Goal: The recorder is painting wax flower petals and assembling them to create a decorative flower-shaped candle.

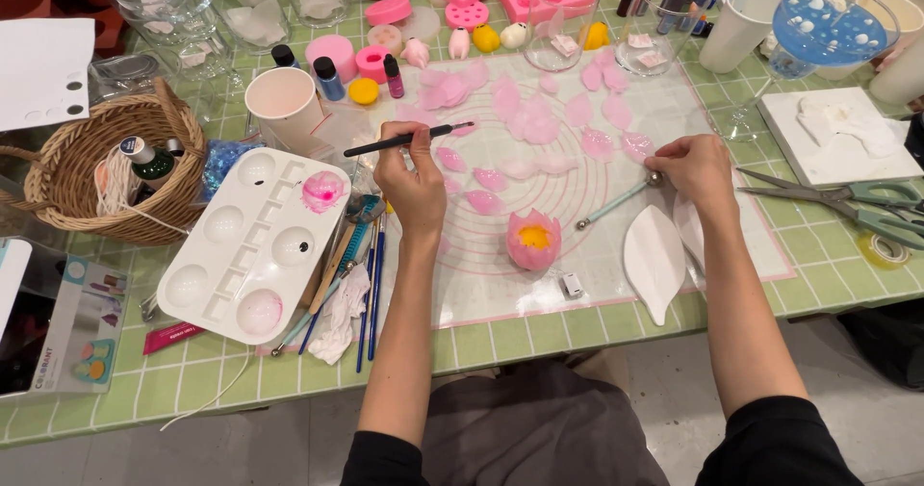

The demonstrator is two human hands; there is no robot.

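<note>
Paintbrush point(409, 140) sits pinched in the left hand point(412, 183) fingers near the table's middle. Right hand point(695, 166) fingers grip a ball-tipped tool point(616, 199) above the pink flower point(532, 239).

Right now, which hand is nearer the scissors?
Right. The right hand, holding a ball-tipped tool, sits just left of the scissors; the left hand, holding a paintbrush, is far across the mat.

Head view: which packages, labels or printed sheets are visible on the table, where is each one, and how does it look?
Flat printed package: left table edge, below the wicker basket; pale rectangle with small coloured pictures.
Magenta label strip: beside that package, under the white paint palette; narrow, slanted.
White sheet: far left, above the basket; punched holes along one side.
Small dropper bottles: top centre, dark caps; labels too small to describe.
</note>
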